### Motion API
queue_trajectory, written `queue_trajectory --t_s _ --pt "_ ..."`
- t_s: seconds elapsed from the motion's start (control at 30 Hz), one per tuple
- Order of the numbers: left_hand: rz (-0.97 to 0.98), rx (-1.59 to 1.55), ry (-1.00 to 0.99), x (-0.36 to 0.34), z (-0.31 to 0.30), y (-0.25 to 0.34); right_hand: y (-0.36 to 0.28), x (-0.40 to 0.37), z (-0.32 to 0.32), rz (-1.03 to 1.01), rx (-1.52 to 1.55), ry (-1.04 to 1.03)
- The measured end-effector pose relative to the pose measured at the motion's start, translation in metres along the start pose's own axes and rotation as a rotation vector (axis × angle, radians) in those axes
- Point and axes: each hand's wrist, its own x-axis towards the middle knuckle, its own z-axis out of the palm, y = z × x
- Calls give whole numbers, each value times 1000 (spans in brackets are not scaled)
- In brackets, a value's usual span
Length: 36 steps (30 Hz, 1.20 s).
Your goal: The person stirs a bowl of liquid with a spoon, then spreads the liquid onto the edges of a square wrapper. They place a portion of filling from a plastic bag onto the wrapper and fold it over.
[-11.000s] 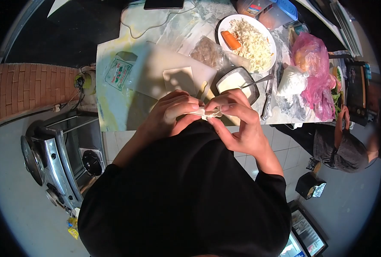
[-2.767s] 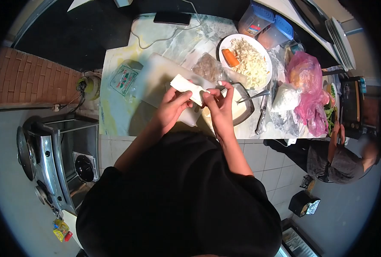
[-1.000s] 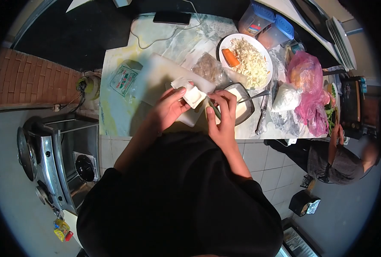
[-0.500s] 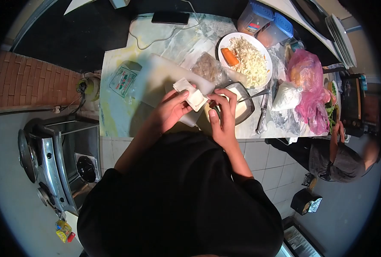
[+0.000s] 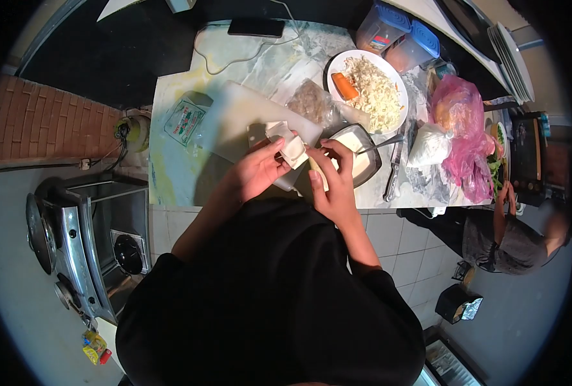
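My left hand [image 5: 260, 168] is closed on a pale, folded wrapper-like piece [image 5: 291, 152], pinching its lower edge with thumb and fingers. Opposite it, my right hand [image 5: 335, 172] has its fingers bent, with the fingertips right at the wrapper's right corner. A narrow pale piece [image 5: 318, 168] shows between the right thumb and fingers; I cannot tell what it is. Beneath the hands lies a white cutting board [image 5: 234, 119], partly hidden. Just right of my right hand stands a dark square bowl [image 5: 377, 166] of creamy white liquid [image 5: 362, 143], with a spoon [image 5: 386, 143] in it.
A white plate [image 5: 398, 106] holds shredded food [image 5: 371, 87] and a carrot piece [image 5: 344, 85]. Nearby are a plastic bag of brownish food [image 5: 311, 103], a knife [image 5: 393, 170], a white powder bag [image 5: 431, 145] and a pink bag [image 5: 459, 116]. Another person [image 5: 505, 238] stands at right.
The wrapper has tilted and its upper flap stands more open. My right thumb has shifted slightly left and down, and the narrow pale piece beside it shows more.
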Motion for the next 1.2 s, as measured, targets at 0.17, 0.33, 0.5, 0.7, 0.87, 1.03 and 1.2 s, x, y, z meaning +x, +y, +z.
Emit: queue_trajectory --t_s 0.17,0.33,0.5,0.7,0.87,1.03,1.2 --pt "-14 -25 7 0 -4 -2 2 -3 -2 -74 -129 -18" --pt "-18 -20 -11 0 -4 -1 -1 -5 -5 -101 -145 -1" --pt "-42 -33 0 0 -2 -1 0 -6 -4 -178 -196 11" --pt "-25 -39 16 0 -2 -1 -4 -7 -2 -204 -201 -22" --pt "-32 -64 -65 3 -15 -3 -5 -5 -3 -207 -229 -2" --pt "-12 -40 22 2 -2 -2 -6 -1 -3 -118 -243 51" --pt "14 -12 12 1 -3 -1 -8 -2 -4 -214 -197 -20"
